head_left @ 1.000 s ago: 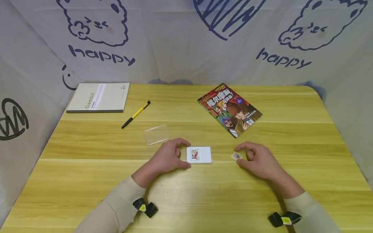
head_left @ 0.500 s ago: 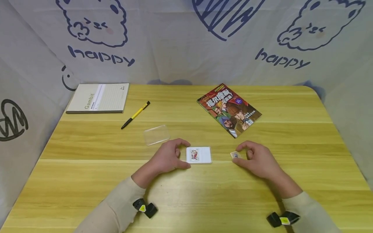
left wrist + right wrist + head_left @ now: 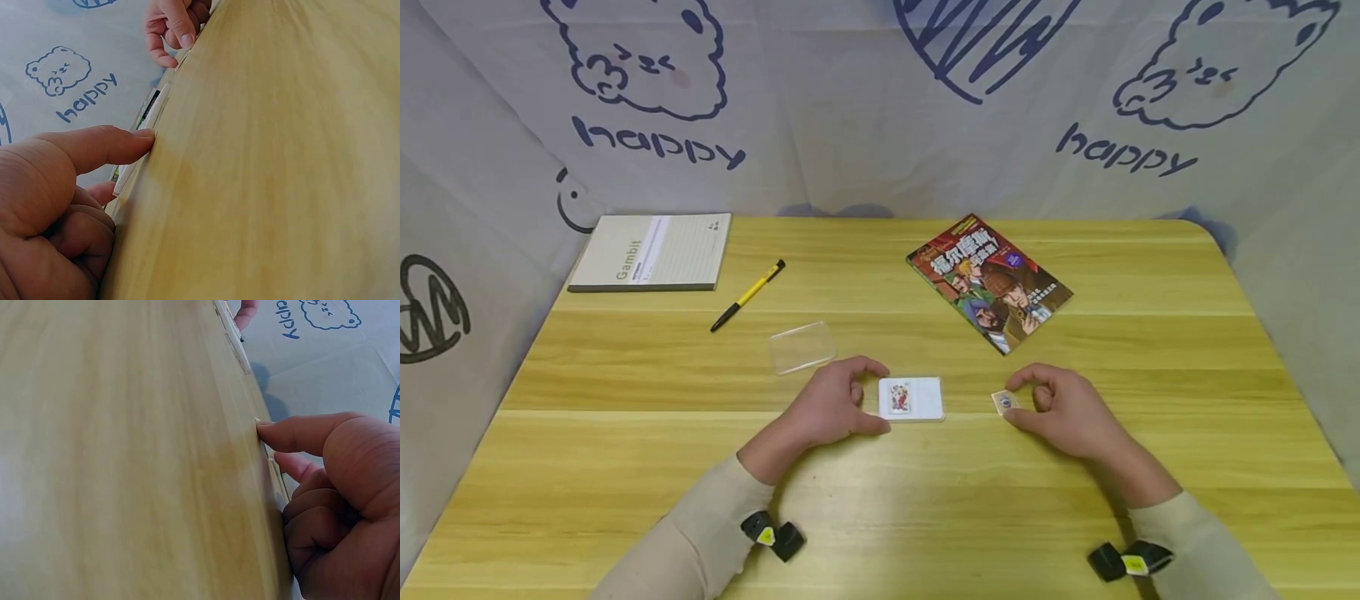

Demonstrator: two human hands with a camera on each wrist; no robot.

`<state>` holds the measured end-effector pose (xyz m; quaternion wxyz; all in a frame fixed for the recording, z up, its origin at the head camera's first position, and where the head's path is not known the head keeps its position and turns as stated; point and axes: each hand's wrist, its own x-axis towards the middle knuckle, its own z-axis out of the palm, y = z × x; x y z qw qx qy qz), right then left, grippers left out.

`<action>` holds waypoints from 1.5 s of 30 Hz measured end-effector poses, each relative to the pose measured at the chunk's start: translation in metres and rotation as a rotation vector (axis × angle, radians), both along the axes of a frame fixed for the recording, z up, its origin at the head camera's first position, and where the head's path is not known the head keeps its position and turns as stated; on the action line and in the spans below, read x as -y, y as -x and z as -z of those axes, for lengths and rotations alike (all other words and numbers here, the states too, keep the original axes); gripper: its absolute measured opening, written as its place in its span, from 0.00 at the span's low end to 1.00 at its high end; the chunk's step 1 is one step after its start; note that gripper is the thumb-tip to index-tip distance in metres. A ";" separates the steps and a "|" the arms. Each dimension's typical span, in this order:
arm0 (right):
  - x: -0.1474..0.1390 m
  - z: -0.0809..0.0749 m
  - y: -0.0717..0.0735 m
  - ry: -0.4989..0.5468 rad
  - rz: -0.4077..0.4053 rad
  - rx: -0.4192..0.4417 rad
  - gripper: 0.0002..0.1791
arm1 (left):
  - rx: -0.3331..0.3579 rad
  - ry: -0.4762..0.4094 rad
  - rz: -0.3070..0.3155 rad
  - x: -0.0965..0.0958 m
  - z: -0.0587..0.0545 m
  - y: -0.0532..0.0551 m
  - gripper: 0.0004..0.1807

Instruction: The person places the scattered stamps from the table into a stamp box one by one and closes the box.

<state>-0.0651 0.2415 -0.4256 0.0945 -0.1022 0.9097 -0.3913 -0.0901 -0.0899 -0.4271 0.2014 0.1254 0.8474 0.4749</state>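
Observation:
A shallow clear case point(image 3: 930, 399) with a white inside lies flat on the table. On the left part of its white surface is a stamp point(image 3: 900, 398) with a red and multicoloured picture. My left hand point(image 3: 831, 402) holds the case by its left end, thumb on the near edge and forefinger on the far edge. To the right of the case, a second small stamp point(image 3: 1003, 402), pale with a dark round motif, is pinched between the thumb and forefinger of my right hand point(image 3: 1070, 412). Its right part is hidden by the fingers. A gap separates it from the case.
A clear lid point(image 3: 803, 347) lies beyond my left hand. Further back are a yellow and black pen point(image 3: 748, 295), a notebook point(image 3: 685, 258) at the left and a comic-style booklet point(image 3: 990, 283) at the right. A drawn-on white cloth point(image 3: 880, 150) hangs behind the table.
My right hand and the stamp it pinches have shifted slightly left, and the thumb has moved a little over the stamp. My left hand and the case have stayed in place.

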 end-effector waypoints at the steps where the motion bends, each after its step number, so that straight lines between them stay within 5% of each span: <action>1: 0.000 0.000 0.000 0.000 -0.001 -0.001 0.15 | -0.002 0.000 0.001 0.000 0.000 0.000 0.37; 23: 0.000 0.004 -0.003 0.064 0.010 -0.078 0.13 | -0.007 0.005 0.004 0.000 0.000 0.000 0.37; 45: 0.008 0.003 0.001 0.300 -0.011 0.073 0.20 | -0.005 0.000 0.010 0.001 -0.002 0.000 0.37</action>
